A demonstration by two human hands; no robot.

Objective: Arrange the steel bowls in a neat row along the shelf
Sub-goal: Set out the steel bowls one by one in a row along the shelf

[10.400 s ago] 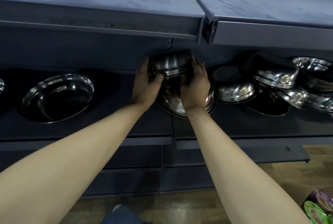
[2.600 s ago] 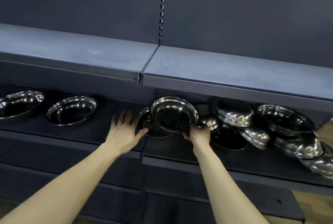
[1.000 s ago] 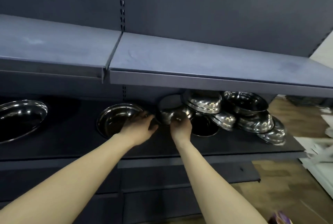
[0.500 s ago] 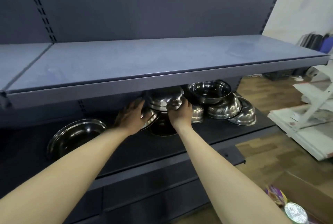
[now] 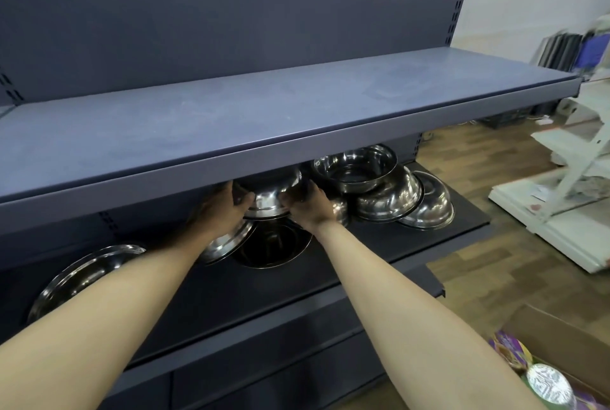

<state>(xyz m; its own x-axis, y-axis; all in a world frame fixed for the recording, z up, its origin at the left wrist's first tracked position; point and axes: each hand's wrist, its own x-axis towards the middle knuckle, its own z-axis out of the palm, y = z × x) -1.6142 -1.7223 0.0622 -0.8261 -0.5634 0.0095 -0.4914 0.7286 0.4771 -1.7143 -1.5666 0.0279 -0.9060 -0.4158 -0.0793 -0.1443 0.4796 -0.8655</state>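
Note:
Both my hands reach under the upper shelf and clasp one upturned steel bowl [image 5: 269, 196]: my left hand [image 5: 219, 209] on its left side, my right hand [image 5: 312, 206] on its right. That bowl is held above an upright bowl [image 5: 274, 247] and a tilted one [image 5: 227, 243] on the dark lower shelf [image 5: 379, 244]. To the right lies a heap of several bowls, with an upright bowl [image 5: 355, 168] on top and upturned ones [image 5: 429, 205] leaning beside it. One bowl [image 5: 82, 272] lies flat at the left, partly behind my forearm.
The grey upper shelf [image 5: 231, 119] juts out over the bowls and hides their far sides. A cardboard box [image 5: 561, 353] with coloured packets stands on the wooden floor at lower right. White shelving [image 5: 567, 178] stands further right.
My view has swung a little further right. Both hands now clasp the upturned bowl from either side and hold it above the bowls beneath it.

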